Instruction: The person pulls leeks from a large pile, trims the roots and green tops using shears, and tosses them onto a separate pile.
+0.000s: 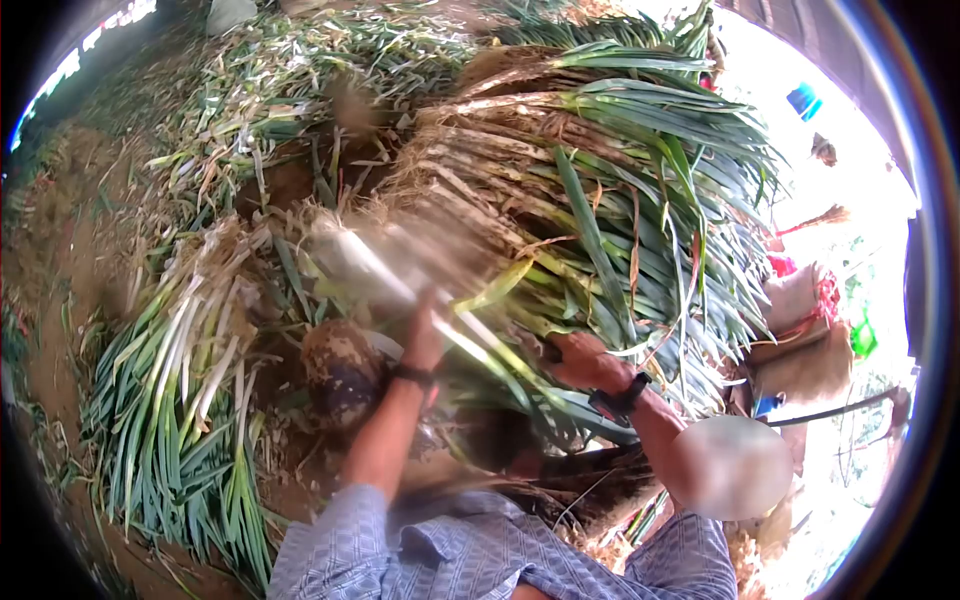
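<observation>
A long plant like a leek or green onion (478, 345) lies slantwise in front of me, its white root end at the upper left and its green leaves at the lower right. My left hand (425, 335), partly blurred, is closed on its white stalk. My right hand (582, 360) is curled round a small dark object (548, 348) beside the leaves; what it is I cannot make out. Just beyond both hands lies a big pile of unpeeled plants (620, 200), roots to the left. Yellowed leaves (495, 285) hang near my left hand.
At the left, cleaned white-stalked plants (175, 370) lie in a heap. Leaf scraps (330, 60) cover the ground beyond. A rounded, stained object (342, 365) sits left of my left forearm. Sacks (805, 350) stand at the right.
</observation>
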### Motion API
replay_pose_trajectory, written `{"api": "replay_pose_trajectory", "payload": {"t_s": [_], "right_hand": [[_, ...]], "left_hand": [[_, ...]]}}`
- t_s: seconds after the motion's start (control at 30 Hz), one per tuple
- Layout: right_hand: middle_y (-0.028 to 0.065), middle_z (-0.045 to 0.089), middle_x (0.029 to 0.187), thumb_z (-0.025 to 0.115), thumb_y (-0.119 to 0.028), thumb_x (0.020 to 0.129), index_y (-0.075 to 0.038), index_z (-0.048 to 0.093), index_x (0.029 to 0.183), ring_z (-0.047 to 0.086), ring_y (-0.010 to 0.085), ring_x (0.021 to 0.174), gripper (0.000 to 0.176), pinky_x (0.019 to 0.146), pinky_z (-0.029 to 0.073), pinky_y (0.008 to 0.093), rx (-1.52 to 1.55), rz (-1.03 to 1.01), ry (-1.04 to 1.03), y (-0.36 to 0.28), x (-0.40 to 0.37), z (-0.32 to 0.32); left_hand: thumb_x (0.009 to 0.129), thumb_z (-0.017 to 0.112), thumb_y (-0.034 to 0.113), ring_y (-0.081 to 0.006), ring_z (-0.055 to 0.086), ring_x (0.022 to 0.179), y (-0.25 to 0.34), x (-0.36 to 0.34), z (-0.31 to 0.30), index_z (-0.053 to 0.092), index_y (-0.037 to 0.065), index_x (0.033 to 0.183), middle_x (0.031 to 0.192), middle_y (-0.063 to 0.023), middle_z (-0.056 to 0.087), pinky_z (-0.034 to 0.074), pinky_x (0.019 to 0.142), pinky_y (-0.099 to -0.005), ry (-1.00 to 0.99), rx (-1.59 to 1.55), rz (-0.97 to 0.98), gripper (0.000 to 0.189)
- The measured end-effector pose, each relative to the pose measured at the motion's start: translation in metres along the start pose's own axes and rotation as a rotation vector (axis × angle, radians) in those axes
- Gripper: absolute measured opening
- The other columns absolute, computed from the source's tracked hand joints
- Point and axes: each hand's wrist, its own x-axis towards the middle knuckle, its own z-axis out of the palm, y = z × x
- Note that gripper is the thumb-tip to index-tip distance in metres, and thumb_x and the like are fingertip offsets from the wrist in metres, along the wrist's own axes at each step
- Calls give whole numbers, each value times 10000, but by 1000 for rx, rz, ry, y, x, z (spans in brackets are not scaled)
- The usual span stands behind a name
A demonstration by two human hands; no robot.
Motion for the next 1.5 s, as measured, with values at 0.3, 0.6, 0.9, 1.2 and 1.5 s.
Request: {"api": "replay_pose_trajectory", "payload": {"t_s": [0.3, 0.6, 0.9, 1.2, 1.5], "right_hand": [[205, 673, 813, 656, -314, 812, -53, 640, 967, 640, 422, 780, 303, 704, 492, 509, -62, -56, -11, -25, 31, 3], [207, 690, 857, 641, -261, 754, -51, 657, 997, 653, 405, 808, 322, 739, 511, 495, 91, -47, -45, -93, 47, -42], [209, 678, 817, 616, -372, 853, -54, 670, 957, 648, 403, 781, 339, 727, 494, 491, -14, 29, -79, -64, 43, -46], [184, 675, 778, 591, -374, 899, -77, 651, 871, 664, 361, 713, 304, 662, 515, 459, -236, 307, -94, 31, -85, -52], [189, 659, 731, 634, -312, 869, -50, 650, 857, 652, 372, 682, 263, 665, 507, 461, -146, 318, -8, 56, -127, -27]], "left_hand": [[901, 702, 393, -179, 597, 888, -15, -43, 12, 611, 167, 1089, 951, 11, 639, 481, 791, -384, -13, -49, -54, 308], [919, 675, 390, -197, 622, 963, -9, -51, 28, 612, 131, 1110, 999, -34, 661, 496, 841, -404, -53, -28, -28, 327], [924, 655, 231, -272, 646, 950, -14, -47, 28, 592, 17, 1098, 1001, -142, 659, 504, 912, -442, 26, -70, -17, 283], [874, 688, 137, -236, 663, 881, -32, -44, 38, 641, 25, 1027, 959, -112, 687, 542, 809, -368, 62, 121, -81, 195], [862, 665, 72, -222, 673, 829, -39, -52, 51, 639, 26, 1085, 973, -112, 711, 543, 798, -347, 83, 105, -61, 229]]}}
